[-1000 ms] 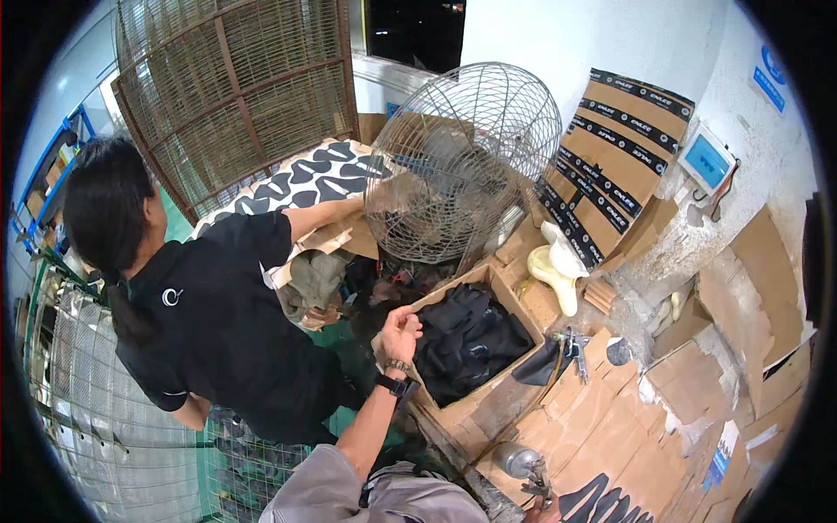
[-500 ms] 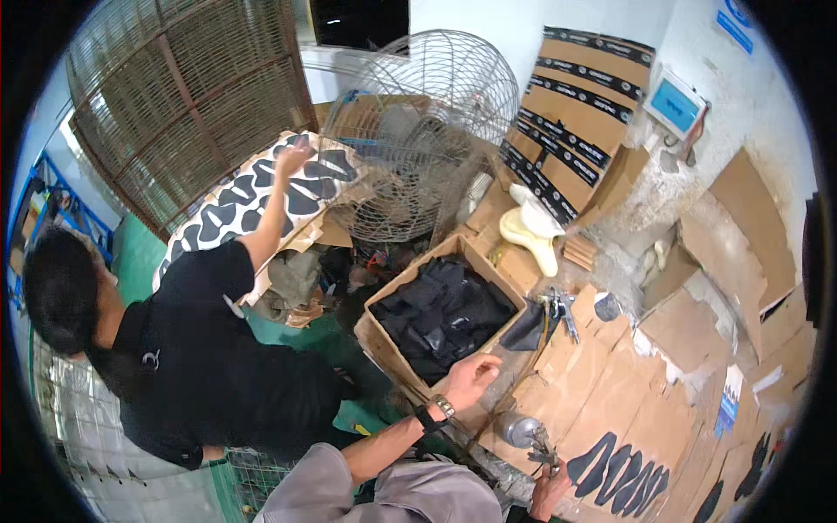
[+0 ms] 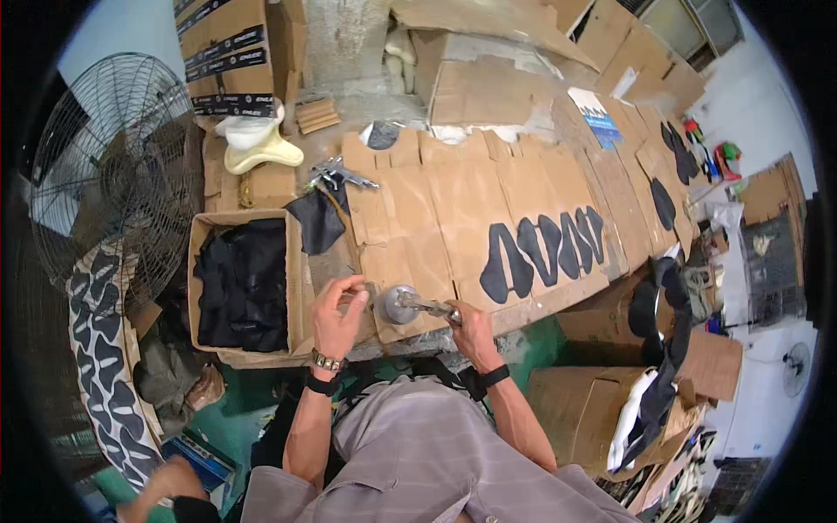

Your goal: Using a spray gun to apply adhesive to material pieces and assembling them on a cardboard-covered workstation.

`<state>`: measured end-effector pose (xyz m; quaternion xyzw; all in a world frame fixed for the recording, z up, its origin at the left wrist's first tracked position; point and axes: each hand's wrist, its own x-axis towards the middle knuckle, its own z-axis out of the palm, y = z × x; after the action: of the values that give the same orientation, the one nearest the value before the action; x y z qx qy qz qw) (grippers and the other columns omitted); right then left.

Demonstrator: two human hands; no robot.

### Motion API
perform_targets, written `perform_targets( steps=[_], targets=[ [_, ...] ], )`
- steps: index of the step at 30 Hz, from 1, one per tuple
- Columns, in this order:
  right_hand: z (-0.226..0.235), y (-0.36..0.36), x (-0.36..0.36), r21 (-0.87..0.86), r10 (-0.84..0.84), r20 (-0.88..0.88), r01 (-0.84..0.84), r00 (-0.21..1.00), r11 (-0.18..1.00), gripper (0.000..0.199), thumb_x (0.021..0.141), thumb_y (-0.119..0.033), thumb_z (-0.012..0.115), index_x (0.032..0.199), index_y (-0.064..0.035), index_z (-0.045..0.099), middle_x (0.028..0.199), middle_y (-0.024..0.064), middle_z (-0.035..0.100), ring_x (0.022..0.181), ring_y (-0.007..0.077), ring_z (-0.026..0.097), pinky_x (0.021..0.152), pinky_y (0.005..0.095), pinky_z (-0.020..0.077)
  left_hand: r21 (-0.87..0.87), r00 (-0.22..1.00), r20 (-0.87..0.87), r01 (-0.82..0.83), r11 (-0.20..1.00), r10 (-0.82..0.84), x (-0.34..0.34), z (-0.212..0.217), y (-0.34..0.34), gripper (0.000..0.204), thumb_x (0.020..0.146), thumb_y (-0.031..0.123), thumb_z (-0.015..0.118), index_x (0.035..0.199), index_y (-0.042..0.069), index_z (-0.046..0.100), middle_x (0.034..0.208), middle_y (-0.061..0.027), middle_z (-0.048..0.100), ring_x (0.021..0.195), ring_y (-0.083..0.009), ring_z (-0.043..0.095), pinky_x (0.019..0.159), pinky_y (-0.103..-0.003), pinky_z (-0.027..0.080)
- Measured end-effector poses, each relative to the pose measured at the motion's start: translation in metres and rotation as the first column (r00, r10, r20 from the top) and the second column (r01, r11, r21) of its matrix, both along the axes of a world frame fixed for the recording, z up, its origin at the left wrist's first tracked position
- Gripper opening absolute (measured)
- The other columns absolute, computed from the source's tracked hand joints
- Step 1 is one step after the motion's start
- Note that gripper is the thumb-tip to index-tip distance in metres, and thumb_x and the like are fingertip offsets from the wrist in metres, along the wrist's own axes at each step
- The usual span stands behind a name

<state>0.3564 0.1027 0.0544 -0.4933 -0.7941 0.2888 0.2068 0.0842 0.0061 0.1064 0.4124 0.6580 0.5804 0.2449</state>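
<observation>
My right hand is closed round the handle of a spray gun, whose round grey metal cup is over the near edge of the cardboard-covered table. My left hand holds nothing; its fingers are loosely bent and apart, between the cup and a cardboard box. Black pieces of material fill that box. Right of the spray gun, several flat, dark, curved pieces lie in a row on the cardboard.
A second spray gun rests by a dark cloth behind the box. A wire-caged fan stands at left, above a sheet of black cutouts. Another person's hand shows at lower left. Cardboard boxes stand at right.
The view has swung right, bringing the table and the row of dark pieces to the middle. My right hand keeps hold of the spray gun. The other person is mostly out of view.
</observation>
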Motion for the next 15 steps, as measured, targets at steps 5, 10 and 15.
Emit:
perform_targets(
  steps=[5, 10, 15],
  targets=[
    [0.003, -0.005, 0.005, 0.007, 0.013, -0.013, -0.013, 1.0, 1.0, 0.024, 0.088, -0.002, 0.074, 0.111, -0.0032, 0.074, 0.093, 0.0243, 0.073, 0.088, 0.0441, 0.071, 0.074, 0.0477, 0.0541, 0.006, 0.945, -0.233, 0.236, 0.972, -0.229, 0.032, -0.003, 0.018, 0.035, 0.08, 0.008, 0.081, 0.114, 0.003, 0.072, 0.112, -0.0148, 0.071, 0.105, -0.0365, 0.067, 0.091, -0.042, 0.054],
    [0.008, -0.009, 0.001, -0.004, -0.001, 0.002, 0.001, 1.0, 1.0, 0.025, 0.088, -0.003, 0.075, 0.113, -0.0032, 0.074, 0.095, 0.0241, 0.074, 0.09, 0.044, 0.072, 0.076, 0.0468, 0.0554, -0.039, 0.847, -0.392, 0.375, 0.926, -0.36, 0.045, -0.011, 0.028, 0.045, 0.077, 0.011, 0.084, 0.12, 0.004, 0.071, 0.119, -0.0152, 0.068, 0.114, -0.0364, 0.063, 0.097, -0.044, 0.052],
    [0.012, -0.007, 0.002, -0.037, -0.001, -0.011, 0.001, 1.0, 0.999, 0.028, 0.087, -0.002, 0.076, 0.115, -0.003, 0.074, 0.096, 0.0241, 0.074, 0.09, 0.0424, 0.073, 0.077, 0.0455, 0.0565, -0.084, 0.845, -0.369, 0.385, 0.919, -0.388, 0.042, -0.023, 0.033, 0.05, 0.075, 0.012, 0.085, 0.122, 0.003, 0.07, 0.122, -0.0156, 0.067, 0.116, -0.0376, 0.062, 0.101, -0.045, 0.05]
  ],
)
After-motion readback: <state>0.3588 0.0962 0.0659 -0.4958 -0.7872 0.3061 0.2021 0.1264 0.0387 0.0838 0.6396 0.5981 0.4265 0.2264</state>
